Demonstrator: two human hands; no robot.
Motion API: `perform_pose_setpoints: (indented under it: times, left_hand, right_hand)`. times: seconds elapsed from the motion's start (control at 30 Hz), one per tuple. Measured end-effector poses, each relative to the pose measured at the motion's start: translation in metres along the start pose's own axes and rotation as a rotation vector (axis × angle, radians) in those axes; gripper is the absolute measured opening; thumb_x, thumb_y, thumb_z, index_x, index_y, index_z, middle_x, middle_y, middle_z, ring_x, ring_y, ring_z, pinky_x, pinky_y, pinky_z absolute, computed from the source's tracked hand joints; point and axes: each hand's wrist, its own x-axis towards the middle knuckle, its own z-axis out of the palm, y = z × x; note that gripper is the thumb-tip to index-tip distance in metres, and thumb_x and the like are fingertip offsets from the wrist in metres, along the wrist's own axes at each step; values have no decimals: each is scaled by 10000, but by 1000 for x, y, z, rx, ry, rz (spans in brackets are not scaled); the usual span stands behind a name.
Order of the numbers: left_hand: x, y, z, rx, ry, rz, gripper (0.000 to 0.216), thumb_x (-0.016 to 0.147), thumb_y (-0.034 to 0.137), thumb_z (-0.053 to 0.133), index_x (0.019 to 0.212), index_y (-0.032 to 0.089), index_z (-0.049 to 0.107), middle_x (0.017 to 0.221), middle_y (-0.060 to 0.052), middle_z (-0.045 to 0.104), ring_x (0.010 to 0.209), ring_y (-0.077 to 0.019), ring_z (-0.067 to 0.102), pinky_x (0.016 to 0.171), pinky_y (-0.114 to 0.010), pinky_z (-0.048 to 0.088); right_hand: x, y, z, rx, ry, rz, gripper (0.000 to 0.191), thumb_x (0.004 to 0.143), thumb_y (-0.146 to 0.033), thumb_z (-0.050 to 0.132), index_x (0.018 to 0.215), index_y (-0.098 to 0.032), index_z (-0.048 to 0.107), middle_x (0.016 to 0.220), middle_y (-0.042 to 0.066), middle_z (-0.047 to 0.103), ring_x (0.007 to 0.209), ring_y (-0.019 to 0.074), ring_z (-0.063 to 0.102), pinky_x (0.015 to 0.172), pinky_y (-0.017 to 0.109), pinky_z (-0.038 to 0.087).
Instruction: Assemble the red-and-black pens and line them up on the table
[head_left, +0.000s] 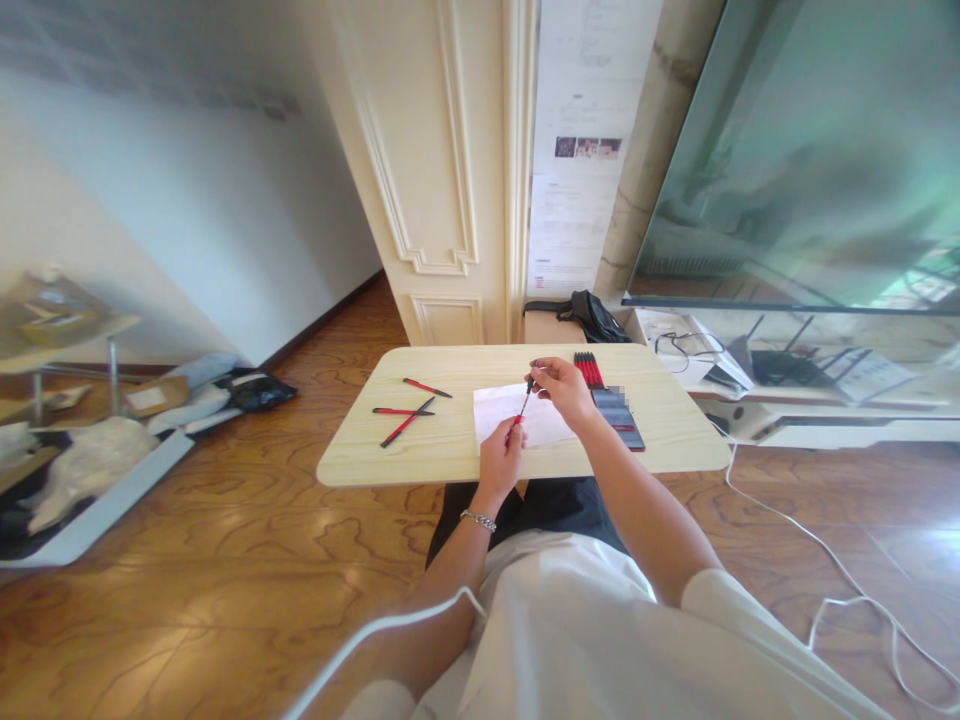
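Note:
Over a white sheet of paper [489,405], my left hand [501,458] is closed around the red lower part of a red-and-black pen [519,418]. My right hand [564,388] pinches the black upper end of that pen, just above and to the right. A thin dark length shows between the two hands; whether the pen's parts are joined cannot be made out. Left of the paper lie a red-and-black pen [427,387] and two more crossed pens [399,428]. Beyond my right hand sits a row of several red-and-black pens [589,371].
A dark flat phone-like object [619,418] lies on the pale table [349,455], right of the paper. Behind the table are a black bag [596,318] and a white cabinet [817,428]. A white cable [806,545] trails over the wooden floor.

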Motion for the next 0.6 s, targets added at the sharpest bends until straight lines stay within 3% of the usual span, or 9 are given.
perform_pose_setpoints:
  times: [0.6]
  left_hand:
    - [0, 1, -1, -14, -5, -2, 371, 909, 444, 439, 1093, 170, 609, 765, -34, 645, 678, -130, 591, 695, -256, 478]
  right_hand:
    - [1, 2, -2, 10, 22, -12, 371, 680, -429, 695, 932, -174, 600, 783, 42, 686, 593, 105, 584, 530, 215, 456]
